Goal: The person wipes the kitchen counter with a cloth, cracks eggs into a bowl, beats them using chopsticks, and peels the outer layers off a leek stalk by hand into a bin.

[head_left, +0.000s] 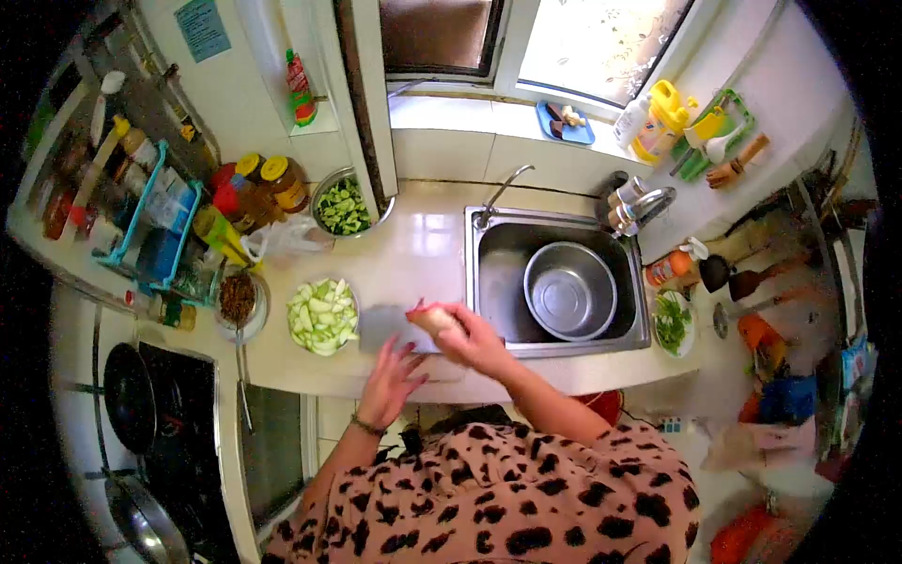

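Note:
My right hand (465, 340) is over the counter just left of the sink, its fingers toward the left. They are blurred, and I cannot make out whether anything is between them. Close by on the lower left, my left hand (385, 385) has its fingers spread and holds nothing. A flat grey blade (383, 324), which looks like a cleaver's, lies on the counter beneath and beside both hands, partly hidden by them. To its left stands a bowl of pale green chopped vegetable pieces (322, 316).
On the right, a metal basin (569, 291) sits in the sink (486, 324). Behind are a bowl of chopped greens (342, 205) and jars (284, 183). A dish of brown food (237, 299) is near the stove (188, 404); leafy greens (672, 322) lie right of the sink.

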A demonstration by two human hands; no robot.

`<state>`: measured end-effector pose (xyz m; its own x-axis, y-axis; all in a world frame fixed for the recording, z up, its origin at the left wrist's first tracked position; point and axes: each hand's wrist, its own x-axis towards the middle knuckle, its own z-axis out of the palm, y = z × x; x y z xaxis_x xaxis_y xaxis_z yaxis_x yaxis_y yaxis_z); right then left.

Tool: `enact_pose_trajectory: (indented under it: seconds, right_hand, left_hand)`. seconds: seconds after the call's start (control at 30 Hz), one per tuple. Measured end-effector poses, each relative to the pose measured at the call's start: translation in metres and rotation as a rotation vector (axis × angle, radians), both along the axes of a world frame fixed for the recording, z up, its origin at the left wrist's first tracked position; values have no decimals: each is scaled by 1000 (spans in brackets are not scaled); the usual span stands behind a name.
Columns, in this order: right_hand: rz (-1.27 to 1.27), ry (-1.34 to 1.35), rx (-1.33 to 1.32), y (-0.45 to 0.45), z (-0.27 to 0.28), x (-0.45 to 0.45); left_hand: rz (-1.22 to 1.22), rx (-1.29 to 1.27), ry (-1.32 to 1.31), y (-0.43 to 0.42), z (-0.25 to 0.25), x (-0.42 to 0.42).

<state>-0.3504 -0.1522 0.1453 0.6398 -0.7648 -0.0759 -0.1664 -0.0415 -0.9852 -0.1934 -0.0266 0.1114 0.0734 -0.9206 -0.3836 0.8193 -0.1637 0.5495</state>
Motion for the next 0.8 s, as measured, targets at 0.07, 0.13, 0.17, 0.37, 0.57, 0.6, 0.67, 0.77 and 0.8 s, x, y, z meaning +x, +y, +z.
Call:
enact_pose_trajectory:
  seconds: [0.07,0.13,0.17,0.37,0.57,0.6,0.67,0.77,0.8]
  right_hand:
    - [124,-149,-273,35,-9,-13]
    - [-14,5,-390,57,1,-39]
    - [-158,117,-440,69,6,-53]
    - [-443,222,-250,136,11,-123]
    - [-760,-251,94,133,12,-201]
    - [-783,-251,155,133,26,-207]
    - [-756,-215,257,124,27,-226]
    - [-446,-379,547,114,10,-257]
    - [-421,-326,530,112,-2,-268]
  left_hand:
    - [-124,-19,117,-6,-11,-16]
    - [-294,-31,234,1,-13,-32]
    - [-313,-77,248,2,-11,-43]
    - [-303,-277,-13,26,-4,-120]
    - [-319,-272,-138,24,9,-160]
    - [-372,-265,-164,19,21,-173]
    - [-421,-250,-189,6,34,-199]
    - [-454,-205,-149,-19,38,-226]
    - [-453,-195,-157,-27,34,-235]
